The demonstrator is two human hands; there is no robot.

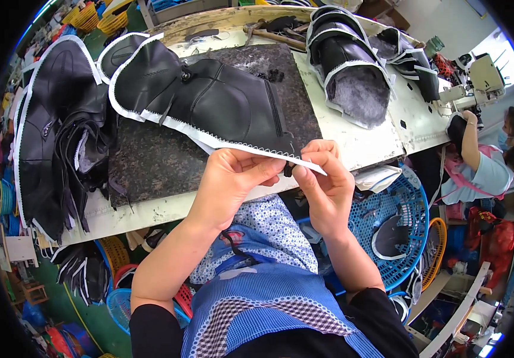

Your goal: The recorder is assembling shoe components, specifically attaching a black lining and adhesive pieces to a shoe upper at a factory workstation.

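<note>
A black leather boot upper [221,101] with a white zigzag-stitched edging lies across a dark speckled slab [167,164], its near corner drawn toward me over the table's front edge. My left hand [233,182] pinches the white edging near that corner between thumb and fingers. Close beside it, my right hand [327,185] is closed on the tip of the same edging, thumb and forefinger together. A small dark bit shows between the two hands; I cannot make out what it is. A zip line and a round metal fastener show on the upper.
More black uppers [42,131] are piled at the left, with dark straps [81,155]. A nested stack of fur-lined uppers [358,77] stands at the back right. A hammer [278,37] lies beyond the slab. A blue basket [388,221] is below the table; a co-worker [477,155] sits by a sewing machine [486,80].
</note>
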